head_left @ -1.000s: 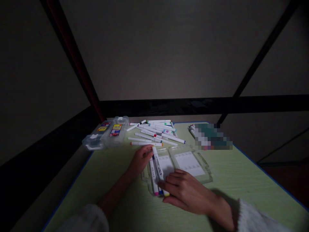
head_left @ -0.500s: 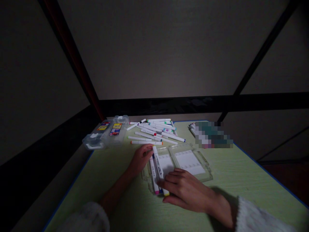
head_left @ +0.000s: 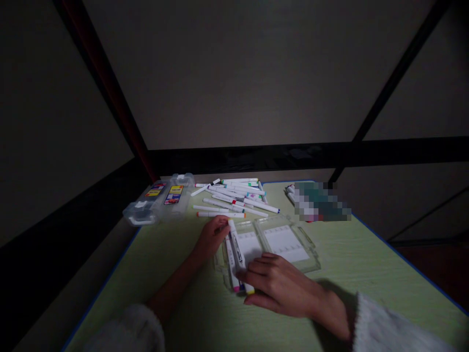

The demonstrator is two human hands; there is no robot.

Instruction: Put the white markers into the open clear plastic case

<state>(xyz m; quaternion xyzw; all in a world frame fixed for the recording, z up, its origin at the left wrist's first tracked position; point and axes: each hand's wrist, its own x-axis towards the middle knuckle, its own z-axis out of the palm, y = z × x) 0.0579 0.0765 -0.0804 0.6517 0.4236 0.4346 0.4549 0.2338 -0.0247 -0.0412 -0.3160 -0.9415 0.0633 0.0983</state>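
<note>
Head view: left hand [head_left: 212,238]'s curled, pinching the far end of a yellow-capped marker [head_left: 236,249]; right hand [head_left: 280,283]'s half-curled at the near end, can't tell if it's actually gripping. Marker's over an open clear plastic case [head_left: 313,264]'s left half, next to a pink-capped one [head_left: 232,264].

From my remote post I read a dim, partitioned desk corner; home room or booth, I cannot tell. Plain greyish panels [head_left: 234,73] rise behind and at left, split by a dark rail [head_left: 227,159] and slanting bars [head_left: 397,76]. Light-green wood-grain table [head_left: 355,261], blue-edged, in the foreground. Stationery on it: white marker pens [head_left: 261,205], clear plastic cases [head_left: 179,209]. Dark-red floor [head_left: 432,264], lower right.
</note>
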